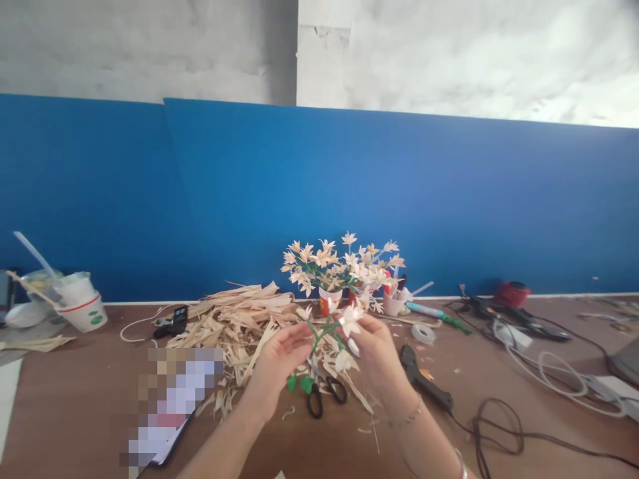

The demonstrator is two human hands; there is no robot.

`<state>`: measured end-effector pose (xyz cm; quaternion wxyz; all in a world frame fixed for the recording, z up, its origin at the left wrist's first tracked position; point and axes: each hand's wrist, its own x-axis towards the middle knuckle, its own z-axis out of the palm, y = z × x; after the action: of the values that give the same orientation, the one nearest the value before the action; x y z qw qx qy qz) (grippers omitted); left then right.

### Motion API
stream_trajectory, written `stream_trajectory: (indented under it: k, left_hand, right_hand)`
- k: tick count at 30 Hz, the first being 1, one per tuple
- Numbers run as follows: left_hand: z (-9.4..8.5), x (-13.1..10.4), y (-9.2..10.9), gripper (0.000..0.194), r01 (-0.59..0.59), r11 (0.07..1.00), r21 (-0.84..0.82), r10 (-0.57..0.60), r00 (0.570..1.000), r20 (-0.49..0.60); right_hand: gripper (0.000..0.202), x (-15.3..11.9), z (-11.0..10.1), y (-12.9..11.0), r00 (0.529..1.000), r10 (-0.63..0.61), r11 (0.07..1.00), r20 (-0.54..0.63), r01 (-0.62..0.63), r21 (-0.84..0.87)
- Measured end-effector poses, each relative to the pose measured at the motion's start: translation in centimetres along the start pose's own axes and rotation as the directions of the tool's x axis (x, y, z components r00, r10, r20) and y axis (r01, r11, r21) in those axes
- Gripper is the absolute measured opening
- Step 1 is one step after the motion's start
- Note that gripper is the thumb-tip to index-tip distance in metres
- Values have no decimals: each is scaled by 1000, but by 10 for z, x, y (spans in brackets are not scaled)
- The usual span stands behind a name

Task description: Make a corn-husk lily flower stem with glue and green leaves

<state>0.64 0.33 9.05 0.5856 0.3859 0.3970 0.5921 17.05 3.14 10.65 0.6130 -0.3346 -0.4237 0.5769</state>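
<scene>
My left hand (pixel 280 358) is closed with its fingertips at the green stem of an artificial flower spray (pixel 325 330), held over the table. My right hand (pixel 378 350) pinches the spray near a pale, pointed-petal blossom (pixel 350 320) at its upper right; the exact contact is partly hidden. Another pale blossom (pixel 345 362) hangs lower on the spray, and green leaves (pixel 305 384) show below my left hand. Beneath both hands, black-handled scissors (pixel 315 402) lie on the table. A dark glue gun (pixel 426 382) rests just right of my right wrist.
Dry husk strips (pixel 229 326) pile up left of centre. Behind my hands stand potted pale flowers (pixel 319 263) against a blue partition (pixel 249 186). A blurred-out phone-like object (pixel 172 412) lies front left, a paper cup (pixel 86 314) far left. Cables (pixel 499 436) spread across the right.
</scene>
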Motion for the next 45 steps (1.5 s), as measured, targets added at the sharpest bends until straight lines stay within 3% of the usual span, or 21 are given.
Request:
stream_trajectory:
  k: [2, 4, 6, 8, 10, 12, 16, 20, 24, 27, 30, 33, 35, 37, 39, 43, 45]
  left_hand:
    - [-5, 4, 2, 39, -34, 999, -1, 34, 994, -99]
    - [-8, 8, 4, 36, -60, 998, 2, 60, 981, -187]
    - [-11, 10, 6, 32, -83, 996, 15, 84, 970, -227]
    - [-13, 11, 8, 29, -101, 995, 28, 105, 967, -233]
    - [-14, 11, 9, 26, -114, 993, 40, 120, 967, -225]
    - [-16, 11, 10, 25, -111, 992, 51, 120, 967, -226]
    - [-18, 12, 12, 25, -105, 993, 49, 114, 965, -237]
    - [-17, 12, 14, 22, -133, 991, 29, 136, 963, -233]
    - [-16, 10, 16, 20, -171, 985, 20, 171, 961, -215]
    - [-16, 10, 18, 20, -167, 986, 20, 168, 961, -222]
    - [-16, 10, 18, 20, -148, 989, 17, 148, 957, -248]
    - [-15, 11, 17, 18, -145, 989, 24, 146, 957, -250]
    - [-15, 11, 16, 19, -141, 990, 30, 144, 956, -256]
    - [-15, 11, 15, 20, -141, 989, 34, 145, 956, -255]
    - [-16, 11, 15, 20, -146, 989, 39, 151, 957, -247]
    - [-16, 9, 16, 19, -133, 989, 61, 145, 958, -247]
    - [-17, 9, 16, 19, -126, 990, 63, 138, 960, -245]
  right_hand:
    - [13, 5, -6, -19, 992, -109, 992, -69, 104, -66]
    - [13, 16, -9, -44, 945, -298, 941, -133, 267, -209]
    - [9, 33, -7, -74, 836, -518, 807, -180, 408, -428]
    - [9, 53, 0, -103, 716, -681, 648, -154, 491, -582]
    - [11, 72, 8, -126, 648, -756, 535, -96, 527, -661]
    - [13, 85, 16, -140, 626, -778, 484, -57, 540, -688]
    - [14, 79, 24, -140, 609, -793, 421, 24, 576, -701]
    - [17, 58, 22, -111, 639, -749, 298, 174, 559, -774]
    - [17, 51, 14, -81, 634, -727, 168, 265, 538, -826]
    - [15, 46, 10, -76, 619, -732, 167, 282, 565, -808]
    - [13, 37, 13, -92, 561, -806, 232, 190, 595, -770]
    - [15, 39, 20, -115, 449, -883, 177, 138, 590, -788]
    - [18, 51, 23, -125, 456, -876, 133, 159, 545, -828]
    - [20, 68, 23, -129, 499, -848, 126, 181, 520, -845]
    - [22, 86, 21, -127, 550, -807, 108, 213, 493, -863]
    - [23, 112, 18, -117, 600, -759, 36, 252, 425, -904]
    - [22, 119, 18, -112, 655, -714, 25, 248, 378, -925]
